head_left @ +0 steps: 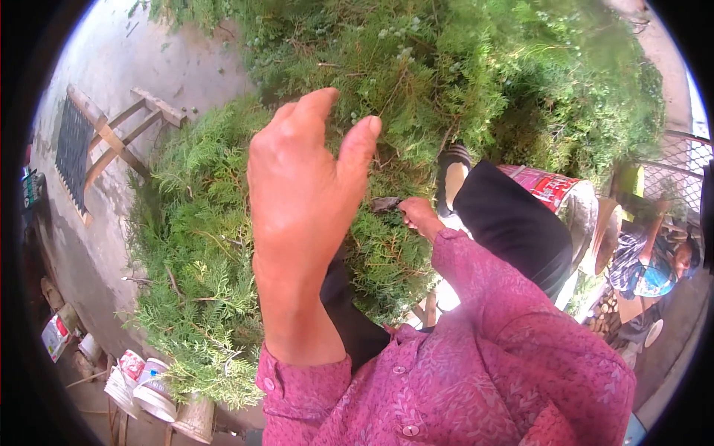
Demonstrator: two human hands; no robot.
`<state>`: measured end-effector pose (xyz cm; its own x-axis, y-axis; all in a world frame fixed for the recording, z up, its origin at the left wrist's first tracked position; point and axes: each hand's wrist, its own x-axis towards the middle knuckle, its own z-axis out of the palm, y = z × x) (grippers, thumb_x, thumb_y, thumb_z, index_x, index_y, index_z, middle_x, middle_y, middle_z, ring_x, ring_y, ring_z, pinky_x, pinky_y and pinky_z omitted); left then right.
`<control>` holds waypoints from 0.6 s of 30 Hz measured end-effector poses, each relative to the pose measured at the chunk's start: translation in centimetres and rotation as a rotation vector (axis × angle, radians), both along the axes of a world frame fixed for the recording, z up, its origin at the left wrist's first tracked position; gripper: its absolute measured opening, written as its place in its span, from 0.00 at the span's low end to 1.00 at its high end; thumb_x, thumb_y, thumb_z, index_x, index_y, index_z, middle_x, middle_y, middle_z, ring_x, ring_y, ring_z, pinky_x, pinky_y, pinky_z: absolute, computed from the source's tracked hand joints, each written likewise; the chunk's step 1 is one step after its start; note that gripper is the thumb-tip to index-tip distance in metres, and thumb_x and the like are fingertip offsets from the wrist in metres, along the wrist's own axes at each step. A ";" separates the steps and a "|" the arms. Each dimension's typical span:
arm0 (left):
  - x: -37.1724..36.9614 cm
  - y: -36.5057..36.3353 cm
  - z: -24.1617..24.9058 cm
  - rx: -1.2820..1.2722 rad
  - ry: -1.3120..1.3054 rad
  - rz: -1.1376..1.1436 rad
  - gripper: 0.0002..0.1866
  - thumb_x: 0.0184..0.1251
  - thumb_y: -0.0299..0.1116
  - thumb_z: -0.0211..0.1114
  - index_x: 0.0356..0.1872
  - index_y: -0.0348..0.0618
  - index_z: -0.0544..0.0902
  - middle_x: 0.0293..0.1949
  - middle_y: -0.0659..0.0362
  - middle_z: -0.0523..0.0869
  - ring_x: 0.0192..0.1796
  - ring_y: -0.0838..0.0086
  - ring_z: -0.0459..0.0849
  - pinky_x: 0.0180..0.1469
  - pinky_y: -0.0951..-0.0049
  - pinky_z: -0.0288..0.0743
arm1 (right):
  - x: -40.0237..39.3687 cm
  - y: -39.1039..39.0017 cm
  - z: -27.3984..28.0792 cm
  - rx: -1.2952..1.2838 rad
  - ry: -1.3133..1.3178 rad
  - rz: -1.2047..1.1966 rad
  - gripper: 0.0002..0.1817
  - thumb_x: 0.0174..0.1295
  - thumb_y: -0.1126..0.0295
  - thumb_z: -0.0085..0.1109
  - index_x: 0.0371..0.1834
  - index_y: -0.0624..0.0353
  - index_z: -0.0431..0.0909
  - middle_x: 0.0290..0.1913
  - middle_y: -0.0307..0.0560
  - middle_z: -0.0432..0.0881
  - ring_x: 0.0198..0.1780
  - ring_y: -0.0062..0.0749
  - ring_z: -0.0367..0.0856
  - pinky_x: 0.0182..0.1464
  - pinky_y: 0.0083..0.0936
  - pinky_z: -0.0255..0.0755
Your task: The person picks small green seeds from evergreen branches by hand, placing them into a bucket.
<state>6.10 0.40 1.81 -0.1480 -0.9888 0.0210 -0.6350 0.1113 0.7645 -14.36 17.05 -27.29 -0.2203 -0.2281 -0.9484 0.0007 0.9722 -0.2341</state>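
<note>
My left hand (301, 186) is raised close to the camera, with thumb and fingers apart and nothing between them. Behind it lies a large heap of green, scaly-leaved conifer branches (193, 275), some bearing small pale cones. Lower down and to the right, my right hand (420, 215) is closed around the handle of a small dark-bladed cutting tool (385, 204). The blade points left over the cut greenery. Its exact kind is too small to make out, and most of the handle is hidden in my fist.
A folding stool (111, 141) lies tipped on the concrete at left. Several white buckets (155, 392) stand at lower left. A red-labelled bucket (547, 186) is beside my leg at right. Another person (654, 264) sits at far right near wire mesh (686, 167).
</note>
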 end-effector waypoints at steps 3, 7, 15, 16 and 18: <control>0.0 -0.1 -0.1 -0.034 0.016 0.016 0.21 0.53 0.38 0.65 0.41 0.29 0.78 0.36 0.40 0.81 0.40 0.50 0.80 0.44 0.62 0.73 | -1.4 -0.9 1.3 -0.151 -0.369 -0.428 0.03 0.53 0.71 0.54 0.28 0.58 0.76 0.29 0.47 0.78 0.27 0.27 0.75 0.22 0.22 0.66; -0.5 0.2 0.0 -0.017 0.004 -0.007 0.25 0.54 0.41 0.66 0.48 0.30 0.77 0.38 0.46 0.83 0.30 0.74 0.80 0.34 0.74 0.74 | -1.0 -4.4 7.0 -0.455 -0.739 -0.681 0.09 0.57 0.68 0.53 0.38 0.59 0.75 0.38 0.48 0.78 0.35 0.31 0.78 0.31 0.24 0.73; -4.4 1.4 1.2 0.131 -0.025 -0.207 0.25 0.52 0.41 0.65 0.48 0.34 0.77 0.43 0.43 0.81 0.45 0.58 0.81 0.48 0.65 0.73 | -1.1 -7.4 19.7 -0.785 -1.108 -0.602 0.29 0.63 0.44 0.43 0.48 0.61 0.71 0.42 0.48 0.78 0.44 0.36 0.78 0.42 0.29 0.75; -5.1 1.8 1.4 0.173 -0.038 -0.302 0.26 0.51 0.39 0.66 0.50 0.32 0.76 0.46 0.44 0.81 0.46 0.62 0.82 0.49 0.68 0.73 | -1.2 -7.3 21.0 -0.805 -1.104 -0.590 0.29 0.63 0.44 0.43 0.48 0.61 0.71 0.42 0.48 0.78 0.44 0.36 0.78 0.42 0.29 0.75; -6.5 2.3 0.6 0.207 0.016 -0.368 0.26 0.50 0.38 0.65 0.51 0.33 0.75 0.48 0.43 0.79 0.50 0.61 0.80 0.53 0.68 0.71 | -1.4 -6.6 23.8 -0.841 -1.037 -0.598 0.29 0.63 0.43 0.42 0.48 0.61 0.72 0.43 0.47 0.79 0.45 0.34 0.77 0.45 0.28 0.74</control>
